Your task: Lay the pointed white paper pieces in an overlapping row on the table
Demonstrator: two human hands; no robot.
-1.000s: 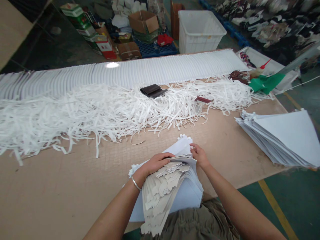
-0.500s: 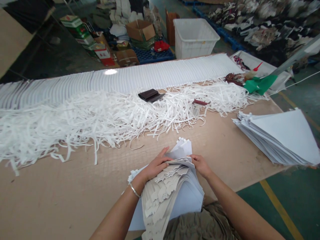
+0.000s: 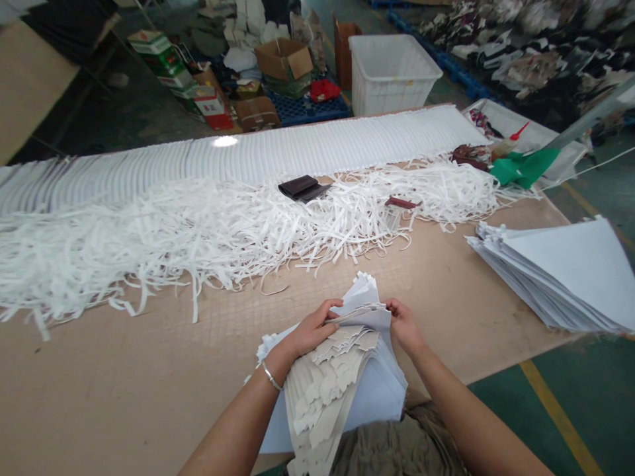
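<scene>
A stack of cut beige pieces (image 3: 322, 396) with jagged edges fans out in front of my body. White sheets (image 3: 367, 396) lie under and beside it, their material not clear. My left hand (image 3: 317, 327) is bent over the stack's upper left edge, fingers closed on a few top pieces. At the upper right, my right hand (image 3: 404, 327) pinches the corner of one pale sheet (image 3: 374, 320) between thumb and fingers. Beyond the hands, the notched tip of white sheets (image 3: 364, 291) rests on the brown table (image 3: 238, 357).
A second stack of white sheets (image 3: 560, 271) is at the table's right edge. Tangled white strips (image 3: 223, 231) spread across the middle, with a dark folded piece (image 3: 302, 188) and a dark red tool (image 3: 401, 203) on them. Behind lies a long row of white pieces (image 3: 322, 142).
My right hand has drawn the pale sheet's corner a little up and right, so more of its face shows. My left hand stays on the stack. The view has shifted slightly.
</scene>
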